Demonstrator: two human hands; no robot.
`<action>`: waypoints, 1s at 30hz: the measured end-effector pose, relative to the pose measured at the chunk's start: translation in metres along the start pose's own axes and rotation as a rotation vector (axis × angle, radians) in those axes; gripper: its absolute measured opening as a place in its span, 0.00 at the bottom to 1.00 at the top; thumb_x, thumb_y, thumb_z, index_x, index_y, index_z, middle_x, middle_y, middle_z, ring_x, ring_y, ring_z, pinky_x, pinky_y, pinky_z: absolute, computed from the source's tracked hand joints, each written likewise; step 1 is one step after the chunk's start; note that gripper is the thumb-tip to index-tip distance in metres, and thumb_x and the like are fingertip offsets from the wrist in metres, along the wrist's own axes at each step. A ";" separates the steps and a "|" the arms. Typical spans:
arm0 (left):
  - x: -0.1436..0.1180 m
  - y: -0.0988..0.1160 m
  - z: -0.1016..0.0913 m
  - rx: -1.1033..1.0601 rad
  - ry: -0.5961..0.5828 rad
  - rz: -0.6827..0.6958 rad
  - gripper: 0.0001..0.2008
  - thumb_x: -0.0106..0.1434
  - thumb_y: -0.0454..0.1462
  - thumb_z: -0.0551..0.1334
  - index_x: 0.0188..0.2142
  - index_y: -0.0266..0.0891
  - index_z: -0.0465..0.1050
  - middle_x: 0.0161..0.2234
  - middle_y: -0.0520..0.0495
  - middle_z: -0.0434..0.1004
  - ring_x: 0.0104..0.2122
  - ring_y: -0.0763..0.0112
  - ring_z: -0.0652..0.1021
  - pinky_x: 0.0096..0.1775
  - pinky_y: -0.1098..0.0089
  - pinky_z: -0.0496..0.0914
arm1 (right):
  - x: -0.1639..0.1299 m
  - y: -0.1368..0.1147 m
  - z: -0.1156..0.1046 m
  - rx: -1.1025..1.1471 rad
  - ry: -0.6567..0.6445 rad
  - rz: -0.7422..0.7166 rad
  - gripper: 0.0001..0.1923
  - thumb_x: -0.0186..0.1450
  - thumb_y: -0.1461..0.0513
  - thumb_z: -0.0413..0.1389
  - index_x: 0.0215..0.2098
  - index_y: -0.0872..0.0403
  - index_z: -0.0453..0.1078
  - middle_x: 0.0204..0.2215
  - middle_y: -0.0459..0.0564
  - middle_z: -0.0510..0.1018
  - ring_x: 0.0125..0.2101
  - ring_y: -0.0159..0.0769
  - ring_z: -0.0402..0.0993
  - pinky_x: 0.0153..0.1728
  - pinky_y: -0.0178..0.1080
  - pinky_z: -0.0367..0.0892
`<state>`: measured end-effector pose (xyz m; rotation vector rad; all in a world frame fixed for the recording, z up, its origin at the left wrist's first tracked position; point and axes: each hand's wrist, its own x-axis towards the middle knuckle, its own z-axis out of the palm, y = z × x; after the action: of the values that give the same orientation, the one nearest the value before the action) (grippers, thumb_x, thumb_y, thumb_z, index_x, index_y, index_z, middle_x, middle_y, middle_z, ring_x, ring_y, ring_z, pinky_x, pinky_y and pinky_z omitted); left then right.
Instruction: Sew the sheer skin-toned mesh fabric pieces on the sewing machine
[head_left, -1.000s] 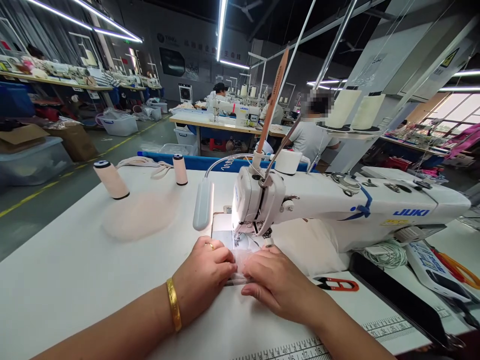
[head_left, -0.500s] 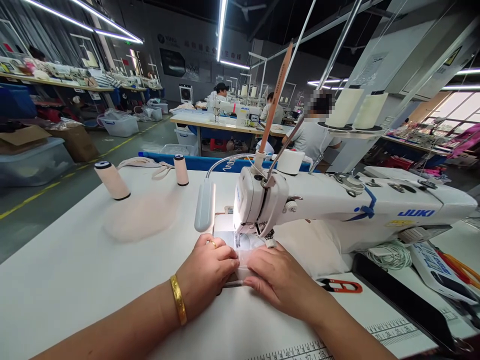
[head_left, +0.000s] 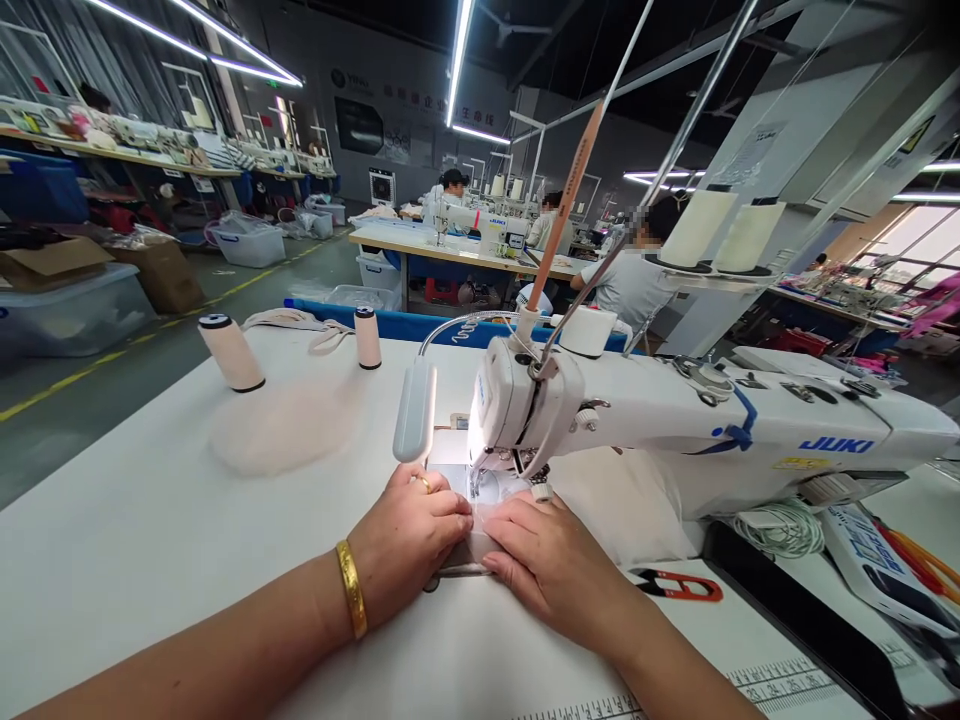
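At the needle of a white sewing machine (head_left: 637, 390), both my hands hold down a small piece of pale sheer fabric (head_left: 480, 517). My left hand (head_left: 411, 530), with a ring and a gold bangle, has its fingers curled and pinched at the fabric's left edge. From the right, my right hand (head_left: 551, 565) presses the cloth with its fingers together and thumb tucked low. The fingertips of both hands are close to the presser foot (head_left: 475, 484). My fingers hide part of the fabric. A lit lamp (head_left: 415, 412) hangs just left of the machine head.
Two thread cones, one larger (head_left: 231, 354) and one smaller (head_left: 367, 338), stand at the back left beside a sheer pale fabric piece (head_left: 281, 430). Right of my hands lie more pale fabric (head_left: 622, 505), orange thread snips (head_left: 681, 585), a black phone (head_left: 802, 620) and a coiled cable (head_left: 780, 528).
Both hands have shifted very slightly left at the needle, still on the fabric. The camera view has turned a little, so the background sits further right.
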<state>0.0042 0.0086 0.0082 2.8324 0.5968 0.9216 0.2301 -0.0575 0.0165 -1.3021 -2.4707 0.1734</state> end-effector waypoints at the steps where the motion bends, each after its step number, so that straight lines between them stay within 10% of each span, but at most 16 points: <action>1: 0.000 -0.001 0.000 0.005 0.000 -0.004 0.13 0.72 0.29 0.55 0.38 0.41 0.77 0.40 0.53 0.85 0.38 0.64 0.76 0.45 0.58 0.58 | 0.001 0.000 0.001 -0.002 0.001 0.009 0.05 0.75 0.62 0.56 0.40 0.52 0.70 0.38 0.48 0.78 0.39 0.41 0.71 0.41 0.43 0.60; 26: 0.010 -0.022 0.007 0.135 -0.235 -0.327 0.16 0.68 0.45 0.63 0.52 0.43 0.74 0.49 0.43 0.77 0.43 0.54 0.75 0.45 0.53 0.67 | 0.008 0.006 0.005 -0.005 0.115 0.023 0.07 0.75 0.63 0.53 0.47 0.50 0.72 0.43 0.53 0.81 0.48 0.48 0.73 0.47 0.49 0.71; 30: 0.012 -0.014 0.001 0.280 -0.181 -0.275 0.11 0.66 0.45 0.65 0.39 0.39 0.75 0.47 0.40 0.75 0.45 0.51 0.73 0.46 0.52 0.67 | 0.005 0.006 0.007 0.034 0.165 -0.016 0.10 0.75 0.64 0.52 0.52 0.53 0.71 0.46 0.55 0.81 0.51 0.50 0.73 0.50 0.51 0.72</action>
<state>0.0089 0.0259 0.0111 2.9182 1.1323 0.5666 0.2297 -0.0497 0.0101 -1.2309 -2.3289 0.0988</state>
